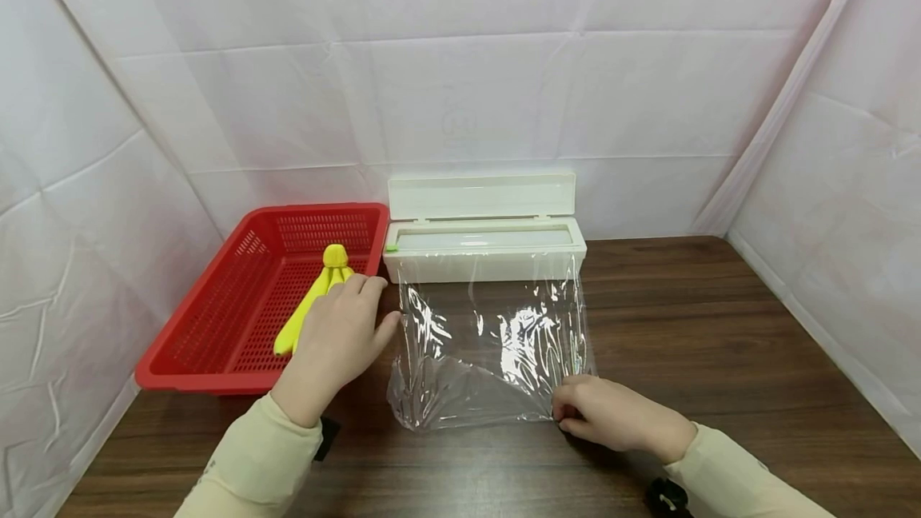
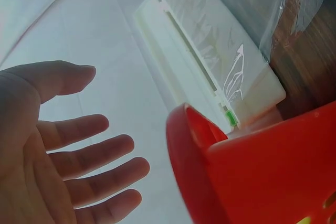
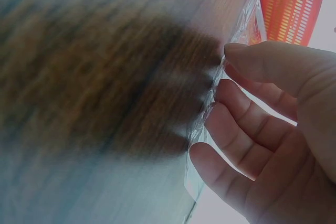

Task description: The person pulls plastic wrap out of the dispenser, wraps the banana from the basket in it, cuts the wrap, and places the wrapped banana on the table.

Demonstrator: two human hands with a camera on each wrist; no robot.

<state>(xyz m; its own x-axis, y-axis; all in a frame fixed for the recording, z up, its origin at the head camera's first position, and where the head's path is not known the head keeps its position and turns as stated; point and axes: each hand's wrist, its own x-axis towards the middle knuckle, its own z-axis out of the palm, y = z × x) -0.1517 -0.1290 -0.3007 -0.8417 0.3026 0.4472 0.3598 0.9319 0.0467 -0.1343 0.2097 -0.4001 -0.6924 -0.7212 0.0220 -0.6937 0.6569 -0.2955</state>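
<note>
A sheet of clear plastic wrap (image 1: 489, 342) runs from the white wrap dispenser (image 1: 485, 266), whose lid stands raised, down over the dark wooden table. At the sheet's near right corner my right hand (image 1: 612, 414) pinches the edge between thumb and fingers; the right wrist view shows the crinkled film along the fingertips (image 3: 205, 158). My left hand (image 1: 341, 334) hovers over the right rim of the red basket (image 1: 209, 382), fingers spread and holding nothing. Below it, partly hidden, lies a bunch of yellow bananas (image 1: 309, 310) inside the basket.
The basket stands against the dispenser's left end, where a small green tab (image 1: 392, 248) shows. White cloth walls (image 1: 460, 102) enclose the back and both sides of the wooden table (image 1: 683, 318).
</note>
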